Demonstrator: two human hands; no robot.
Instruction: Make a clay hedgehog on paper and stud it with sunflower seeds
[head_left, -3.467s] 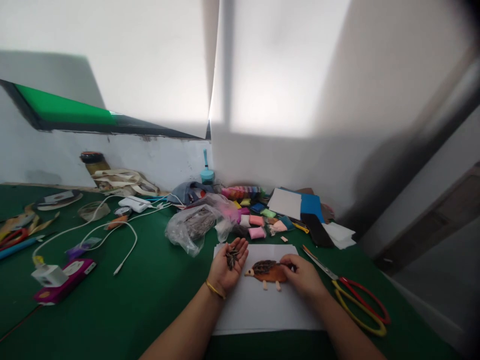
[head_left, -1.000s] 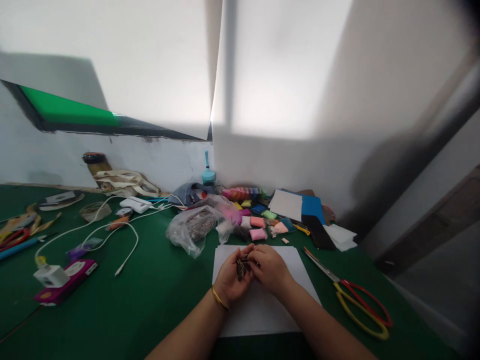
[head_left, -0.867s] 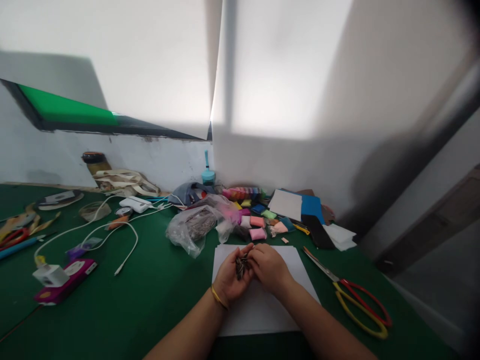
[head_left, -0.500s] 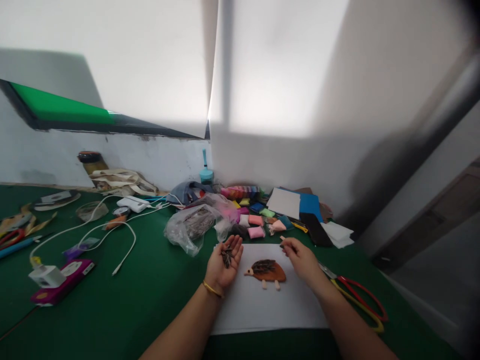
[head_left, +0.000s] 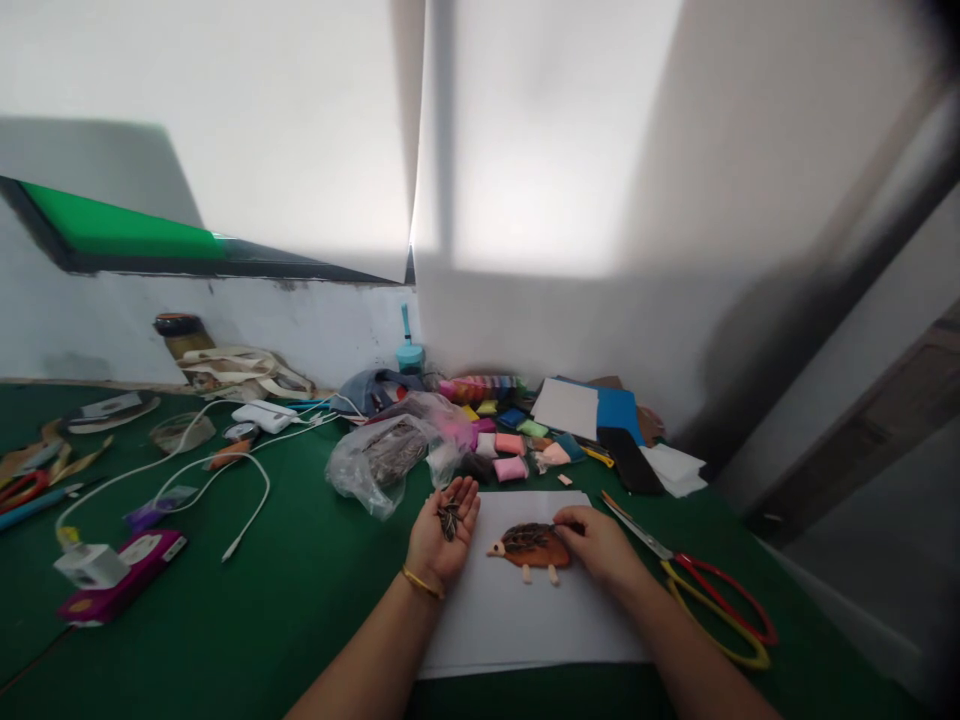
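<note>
My left hand (head_left: 444, 540) lies palm up left of the hedgehog figure, cupping a small heap of dark striped sunflower seeds (head_left: 449, 520). A flat clay hedgehog (head_left: 551, 549) rests on white paper (head_left: 525, 630). Its body is orange-brown, its snout and two short legs pale, and dark seeds cover much of its back. At the upper right of that back, my right hand (head_left: 596, 540) pinches its thumb and fingers together on a seed, largely hidden by the fingertips. A clear plastic bag (head_left: 382, 455) holds more seeds beyond my left hand.
Scissors (head_left: 675, 560) with red and yellow handles lie right of the paper. Coloured clay packets (head_left: 511, 468), a dark phone (head_left: 628, 460) and a small pale clay piece (head_left: 565, 480) are behind it. A white cable (head_left: 262, 495) and a magenta power strip (head_left: 124, 575) occupy the left.
My right hand has moved down and left from the paper's upper edge to the hedgehog's back. The small pale clay piece behind the paper is now uncovered. My left hand stays cupped.
</note>
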